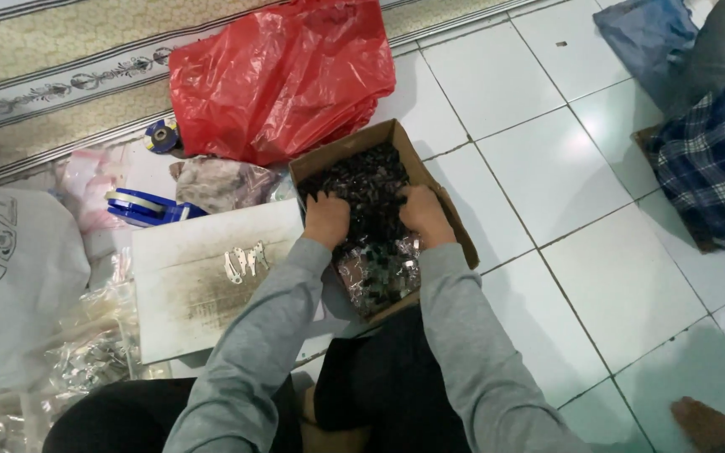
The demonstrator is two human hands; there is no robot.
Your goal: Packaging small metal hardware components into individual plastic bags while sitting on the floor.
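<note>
A brown cardboard box (442, 205) sits on the white tiled floor in front of me, filled with many small dark pieces (362, 180) and small clear packets (379, 273) at its near end. My left hand (326, 220) and my right hand (423, 214) are both dug into the dark pieces in the middle of the box, fingers curled down and partly buried. What the fingers hold is hidden. Both arms wear grey sleeves.
A white board (203, 285) with a few small metal parts (245, 260) lies left of the box. Behind it are a red plastic bag (287, 75), a blue tape dispenser (140, 207), and clear packets (86, 352). Another person in plaid (711, 164) sits at right; a foot (702, 424) shows bottom right.
</note>
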